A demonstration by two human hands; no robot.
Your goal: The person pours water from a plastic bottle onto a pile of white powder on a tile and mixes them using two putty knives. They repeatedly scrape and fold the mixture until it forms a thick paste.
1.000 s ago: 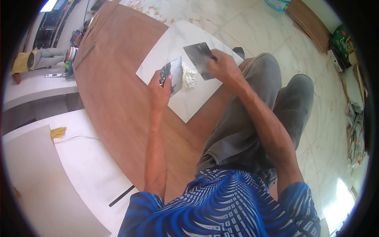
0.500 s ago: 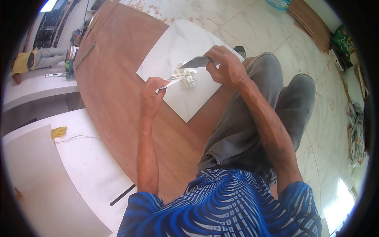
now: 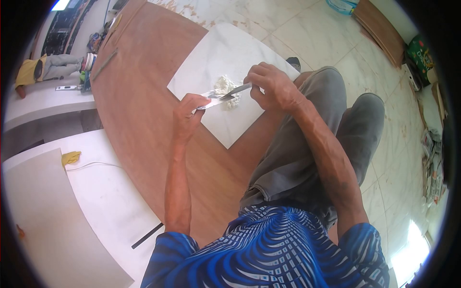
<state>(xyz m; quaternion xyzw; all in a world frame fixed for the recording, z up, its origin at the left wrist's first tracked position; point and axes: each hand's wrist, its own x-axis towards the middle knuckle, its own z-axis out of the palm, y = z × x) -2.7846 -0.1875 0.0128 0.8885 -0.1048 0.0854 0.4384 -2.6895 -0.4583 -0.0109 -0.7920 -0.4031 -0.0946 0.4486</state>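
White paste (image 3: 224,85), lumpy, heaped on smooth grey-veined slab (image 3: 192,77). Left hand (image 3: 188,111), knuckles up, fingers pinching pale blade (image 3: 208,103); right hand (image 3: 274,87), arched, fingers gripping grey blade (image 3: 238,90).

Pale floor tiles (image 3: 398,149) with grey veining and thin dark joints spread across the right side, strewn with brown flecks (image 3: 192,8) near the top edge, while brown boards (image 3: 379,31) stand by a pale wall (image 3: 391,12) at the upper right. On the left, a white unit (image 3: 108,192) has a dark, open recess (image 3: 53,132). Bright white light (image 3: 411,252) glares at the lower right, with a smaller bright patch (image 3: 60,5) in the upper left corner.
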